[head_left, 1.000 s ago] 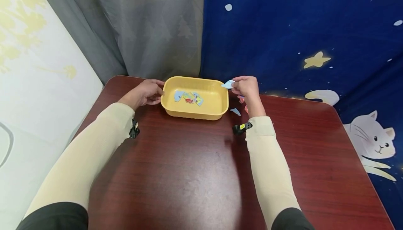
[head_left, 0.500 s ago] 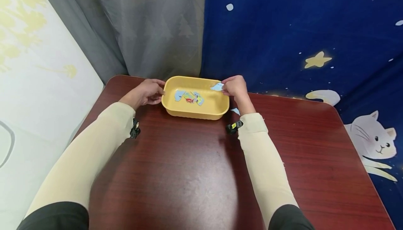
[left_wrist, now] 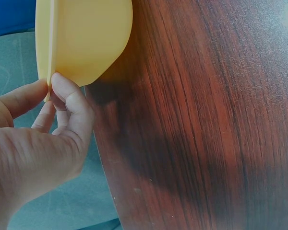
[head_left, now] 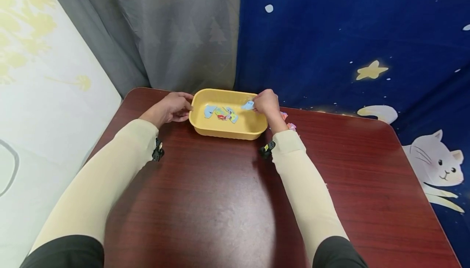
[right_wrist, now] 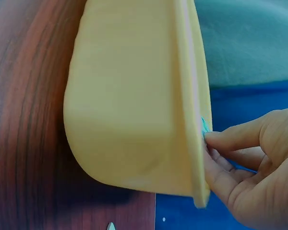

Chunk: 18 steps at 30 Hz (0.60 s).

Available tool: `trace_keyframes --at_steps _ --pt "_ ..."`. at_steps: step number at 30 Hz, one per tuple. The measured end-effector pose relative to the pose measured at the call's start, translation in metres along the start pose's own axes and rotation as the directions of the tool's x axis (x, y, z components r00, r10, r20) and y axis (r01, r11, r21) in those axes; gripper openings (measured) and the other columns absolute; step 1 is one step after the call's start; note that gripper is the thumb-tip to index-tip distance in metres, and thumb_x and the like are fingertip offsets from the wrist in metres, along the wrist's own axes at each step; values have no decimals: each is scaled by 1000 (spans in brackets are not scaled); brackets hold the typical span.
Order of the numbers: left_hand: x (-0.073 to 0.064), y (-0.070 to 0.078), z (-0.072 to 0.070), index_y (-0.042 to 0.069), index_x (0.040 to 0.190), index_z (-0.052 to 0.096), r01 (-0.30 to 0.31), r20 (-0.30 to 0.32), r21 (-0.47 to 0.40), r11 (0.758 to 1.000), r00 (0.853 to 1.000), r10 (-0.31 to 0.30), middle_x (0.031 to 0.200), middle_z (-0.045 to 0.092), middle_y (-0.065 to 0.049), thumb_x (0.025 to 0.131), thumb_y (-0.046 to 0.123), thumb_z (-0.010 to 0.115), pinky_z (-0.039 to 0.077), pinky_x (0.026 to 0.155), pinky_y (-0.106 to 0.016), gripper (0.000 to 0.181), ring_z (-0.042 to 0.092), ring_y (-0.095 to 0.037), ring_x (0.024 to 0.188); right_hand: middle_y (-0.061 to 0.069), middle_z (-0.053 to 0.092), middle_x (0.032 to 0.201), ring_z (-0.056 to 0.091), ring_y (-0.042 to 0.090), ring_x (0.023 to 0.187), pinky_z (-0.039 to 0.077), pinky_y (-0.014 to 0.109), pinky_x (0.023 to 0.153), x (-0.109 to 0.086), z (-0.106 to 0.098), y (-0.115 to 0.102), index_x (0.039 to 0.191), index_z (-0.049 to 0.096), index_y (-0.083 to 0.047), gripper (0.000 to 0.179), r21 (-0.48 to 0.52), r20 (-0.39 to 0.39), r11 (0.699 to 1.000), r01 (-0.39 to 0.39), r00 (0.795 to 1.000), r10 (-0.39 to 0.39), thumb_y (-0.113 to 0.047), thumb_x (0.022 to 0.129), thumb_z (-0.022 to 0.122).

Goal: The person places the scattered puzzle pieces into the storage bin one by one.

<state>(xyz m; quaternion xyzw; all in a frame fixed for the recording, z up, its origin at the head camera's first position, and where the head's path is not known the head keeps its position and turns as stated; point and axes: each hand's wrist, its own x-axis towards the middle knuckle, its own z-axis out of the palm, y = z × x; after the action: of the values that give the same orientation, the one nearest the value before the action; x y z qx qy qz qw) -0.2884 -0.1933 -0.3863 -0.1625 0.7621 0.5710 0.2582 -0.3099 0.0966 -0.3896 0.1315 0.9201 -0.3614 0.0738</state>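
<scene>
A person's left grip (head_left: 172, 107), nearly closed, pinched the left rim of a yellow tub (head_left: 224, 133) upon the bench (head_left: 220, 186). The right grip (head_left: 267, 102), likewise narrowed, pinched a light-blue piece (head_left: 247, 105) at the tub's right end; patterned pieces (head_left: 233, 116) lay inside, pink pieces (head_left: 291, 126) outside.

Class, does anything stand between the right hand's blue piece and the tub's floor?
Nothing visible: the right hand holds the blue piece over the open tub; the pieces inside lie farther left.
</scene>
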Motion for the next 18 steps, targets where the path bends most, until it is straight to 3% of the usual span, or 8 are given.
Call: trace_keyframes --at_steps 5,8,18 --pt "1 -2 0 17 142 46 -5 0 4 1000 1000 5 92 55 -5 95 6 54 56 65 -27 49 58 -14 64 7 68 76 60 15 58 49 21 49 -2 8 -3 81 73 -5 18 -128 -11 991 45 999 -47 -10 90 58" --pt "2 -3 0 17 142 46 -6 0 5 1000 1000 6 95 55 -7 95 6 54 56 65 -27 49 57 -14 64 7 65 72 59 16 57 45 20 45 -2 13 -3 78 71 -5 20 -146 6 988 58 998 -58 -9 91 56" --pt "2 -2 -1 18 142 46 -14 -2 13 1000 1000 14 100 55 -8 96 6 54 56 68 -28 48 58 -14 65 14 64 91 60 25 74 44 23 51 -1 22 -4 99 67 1 18 -219 24 972 88 996 -85 -3 88 53"
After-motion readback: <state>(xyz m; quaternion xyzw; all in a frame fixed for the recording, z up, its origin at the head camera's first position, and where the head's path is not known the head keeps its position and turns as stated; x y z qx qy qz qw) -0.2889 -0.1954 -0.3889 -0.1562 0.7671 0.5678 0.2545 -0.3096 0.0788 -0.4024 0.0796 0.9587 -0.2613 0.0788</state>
